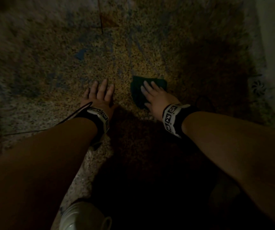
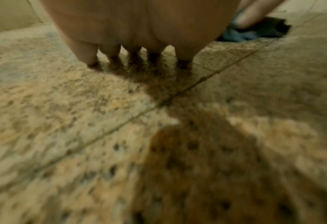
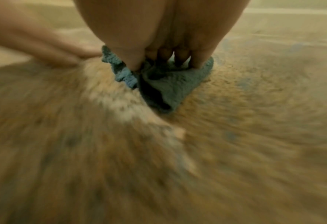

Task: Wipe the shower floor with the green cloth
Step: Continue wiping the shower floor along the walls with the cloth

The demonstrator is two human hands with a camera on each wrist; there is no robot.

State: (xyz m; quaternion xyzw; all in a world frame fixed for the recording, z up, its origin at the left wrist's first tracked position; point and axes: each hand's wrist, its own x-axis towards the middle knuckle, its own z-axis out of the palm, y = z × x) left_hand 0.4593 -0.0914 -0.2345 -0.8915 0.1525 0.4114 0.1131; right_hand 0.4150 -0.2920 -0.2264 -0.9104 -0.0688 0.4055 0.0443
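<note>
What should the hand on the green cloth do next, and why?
Probably slide the green cloth forward across the shower floor. The right hand already presses it down with straight fingers, the left hand is braced flat beside it, and blue smears show on the speckled floor just ahead of the cloth.

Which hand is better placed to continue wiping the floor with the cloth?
Right. The right hand already presses flat on the green cloth, while the left hand rests on the bare shower floor beside it.
</note>
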